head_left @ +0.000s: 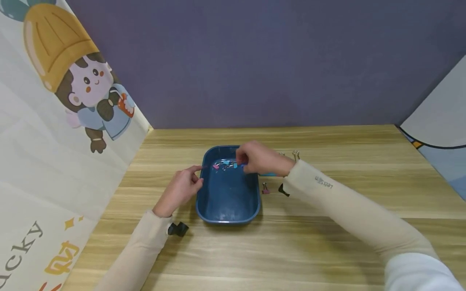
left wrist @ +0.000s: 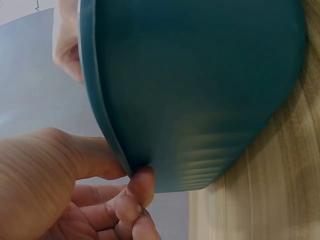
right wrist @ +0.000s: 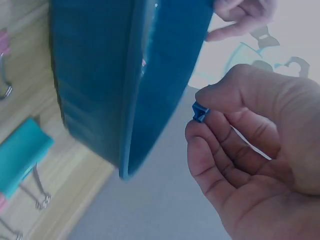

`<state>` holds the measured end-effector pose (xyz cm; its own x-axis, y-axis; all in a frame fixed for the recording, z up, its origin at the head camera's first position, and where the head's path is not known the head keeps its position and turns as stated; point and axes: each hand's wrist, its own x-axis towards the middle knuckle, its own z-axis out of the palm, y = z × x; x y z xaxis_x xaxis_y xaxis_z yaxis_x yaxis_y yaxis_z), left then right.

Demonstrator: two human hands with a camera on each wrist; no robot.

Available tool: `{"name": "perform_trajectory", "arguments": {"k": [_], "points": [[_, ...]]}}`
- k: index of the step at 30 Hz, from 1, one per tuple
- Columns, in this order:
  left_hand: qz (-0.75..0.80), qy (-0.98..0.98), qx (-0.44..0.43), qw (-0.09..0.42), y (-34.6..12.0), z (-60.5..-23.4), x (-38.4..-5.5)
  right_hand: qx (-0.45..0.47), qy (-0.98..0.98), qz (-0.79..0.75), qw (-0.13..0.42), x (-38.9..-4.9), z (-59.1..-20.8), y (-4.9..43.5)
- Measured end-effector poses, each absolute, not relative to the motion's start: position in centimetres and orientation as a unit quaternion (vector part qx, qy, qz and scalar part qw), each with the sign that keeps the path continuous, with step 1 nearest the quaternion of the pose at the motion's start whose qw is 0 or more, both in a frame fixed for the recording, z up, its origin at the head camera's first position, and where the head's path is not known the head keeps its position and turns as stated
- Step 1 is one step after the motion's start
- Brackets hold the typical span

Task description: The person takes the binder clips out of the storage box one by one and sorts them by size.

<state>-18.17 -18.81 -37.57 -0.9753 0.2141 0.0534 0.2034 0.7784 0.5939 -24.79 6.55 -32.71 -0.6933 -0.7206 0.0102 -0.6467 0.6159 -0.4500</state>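
Note:
A blue plastic bin (head_left: 227, 198) stands on the wooden table. My left hand (head_left: 182, 186) pinches its left rim between thumb and finger; the left wrist view shows the fingertip (left wrist: 142, 182) against the outer wall. Over the bin's far right part is my right hand (head_left: 263, 158), pinching a small blue binder clip (right wrist: 200, 113) between thumb and fingers. Inside the bin, near its far end, lie several small binder clips, among them a pink clip (head_left: 216, 166) and a light blue clip (head_left: 226, 162).
Right of the bin lie a dark pink binder clip (head_left: 265, 189), a black clip (head_left: 283, 190) and a larger teal clip (right wrist: 25, 155). More clips are partly hidden behind the right forearm. A dark partition (head_left: 255, 72) rises behind the table; a printed cloth (head_left: 43, 149) hangs left.

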Motion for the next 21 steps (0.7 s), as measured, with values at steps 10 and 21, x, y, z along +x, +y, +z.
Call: {"name": "perform_trajectory", "arguments": {"k": [10,21], "points": [[0.318,0.942,0.110,0.005,-18.9,-37.7,-18.2,-0.370,0.900,-0.218,0.069,-23.5,-32.3,9.9],[0.312,0.944,0.110,0.006,-18.9,-38.0,-18.3,-0.374,0.894,-0.240,0.050,-23.1,-35.1,13.8]]}}
